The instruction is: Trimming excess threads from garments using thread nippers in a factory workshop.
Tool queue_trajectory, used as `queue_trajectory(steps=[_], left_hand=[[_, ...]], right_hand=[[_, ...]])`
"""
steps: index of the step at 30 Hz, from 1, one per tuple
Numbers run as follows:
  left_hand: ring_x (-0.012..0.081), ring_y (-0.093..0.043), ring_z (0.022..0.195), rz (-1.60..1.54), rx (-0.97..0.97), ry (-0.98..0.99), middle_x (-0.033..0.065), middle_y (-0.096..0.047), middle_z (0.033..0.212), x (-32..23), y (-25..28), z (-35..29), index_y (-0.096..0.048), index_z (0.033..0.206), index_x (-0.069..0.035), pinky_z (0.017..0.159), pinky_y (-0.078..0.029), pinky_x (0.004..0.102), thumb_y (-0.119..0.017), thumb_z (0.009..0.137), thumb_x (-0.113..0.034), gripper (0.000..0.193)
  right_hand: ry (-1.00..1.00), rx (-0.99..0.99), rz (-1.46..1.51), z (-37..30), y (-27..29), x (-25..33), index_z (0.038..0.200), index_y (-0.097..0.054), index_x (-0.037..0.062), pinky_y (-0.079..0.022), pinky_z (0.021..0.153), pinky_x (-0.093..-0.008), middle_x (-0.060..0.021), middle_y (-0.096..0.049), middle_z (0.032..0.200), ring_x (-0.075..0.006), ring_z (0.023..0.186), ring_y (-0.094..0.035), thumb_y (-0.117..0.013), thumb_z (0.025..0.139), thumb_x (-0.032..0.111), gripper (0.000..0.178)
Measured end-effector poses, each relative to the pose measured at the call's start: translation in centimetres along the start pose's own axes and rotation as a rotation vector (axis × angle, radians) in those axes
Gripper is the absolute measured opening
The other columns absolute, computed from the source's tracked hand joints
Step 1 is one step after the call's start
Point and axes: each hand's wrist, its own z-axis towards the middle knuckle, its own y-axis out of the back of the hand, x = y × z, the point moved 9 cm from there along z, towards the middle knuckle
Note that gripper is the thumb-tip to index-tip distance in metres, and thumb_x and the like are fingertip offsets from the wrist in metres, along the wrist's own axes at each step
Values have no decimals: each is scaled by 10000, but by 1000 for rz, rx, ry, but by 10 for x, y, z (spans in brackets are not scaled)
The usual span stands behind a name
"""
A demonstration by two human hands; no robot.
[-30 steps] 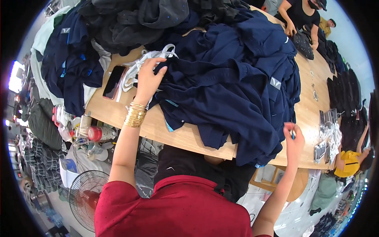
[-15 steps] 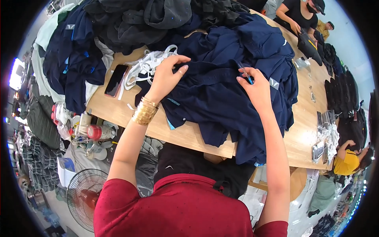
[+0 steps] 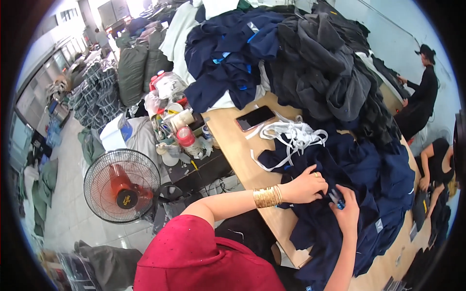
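Observation:
In front of me on the table a heap of navy garments [image 3: 323,228] lies crumpled. My left hand [image 3: 305,187], with gold bangles [image 3: 267,196] at its wrist, is closed on the dark cloth, fingers bent and pressed together. Just to its right, my right hand [image 3: 347,213] holds small blue thread snips [image 3: 338,200], blades pointing up and away from me; they are somewhat blurred. The fingertips of both hands are close together over the fabric. A tangle of white tape [image 3: 296,137] lies beyond my left hand.
A phone [image 3: 256,118] rests near the table's left edge [image 3: 233,165]. Behind it are piled navy clothes [image 3: 228,53] and dark grey clothes [image 3: 320,63]. A standing fan [image 3: 121,186] and a cluttered dark cabinet [image 3: 187,177] are left of the table. Other people work at far right.
The view has swung left. My hands, formerly held well apart, have come together over the navy cloth. My left hand has closed on it; the snips stay in my right hand.

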Motion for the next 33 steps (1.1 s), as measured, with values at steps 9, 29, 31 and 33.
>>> queue_trajectory(steps=[9, 29, 31, 33], left_hand=[[206, -510, 894, -27, -304, 66, 25, -521, 834, -17, 50, -16, -574, 862, -108, 956, -285, 411, -654, 712, -109, 169], [200, -591, 929, -1527, 84, 907, 74, -606, 1026, -43, -100, -42, -543, 1078, -28, 828, -457, 359, -481, 910, -197, 246], [190, -594, 914, -1578, 114, 923, 73, -608, 1003, -53, -101, -41, -550, 1058, -27, 816, -464, 349, -495, 903, -174, 220], [181, -598, 898, -1625, 134, 943, 72, -610, 979, -60, -102, -48, -557, 1037, -27, 805, -472, 339, -509, 896, -151, 194]], right_hand=[[-123, 24, 80, -16, 10, -19, 798, -571, -3, -422, 601, -284, -124, -567, 656, -226, 618, -563, -666, 688, 95, 175], [-409, -231, -13, -170, 21, -23, 912, -590, 114, -483, 578, -306, -25, -546, 818, -238, 681, -587, -620, 681, 31, 248], [-473, -238, 139, -179, 18, -28, 915, -599, 80, -481, 637, -306, -54, -560, 833, -255, 730, -587, -648, 691, 42, 232], [-485, -244, 192, -185, 24, -22, 915, -606, 73, -475, 656, -291, -59, -564, 841, -245, 739, -587, -658, 694, 49, 228]])
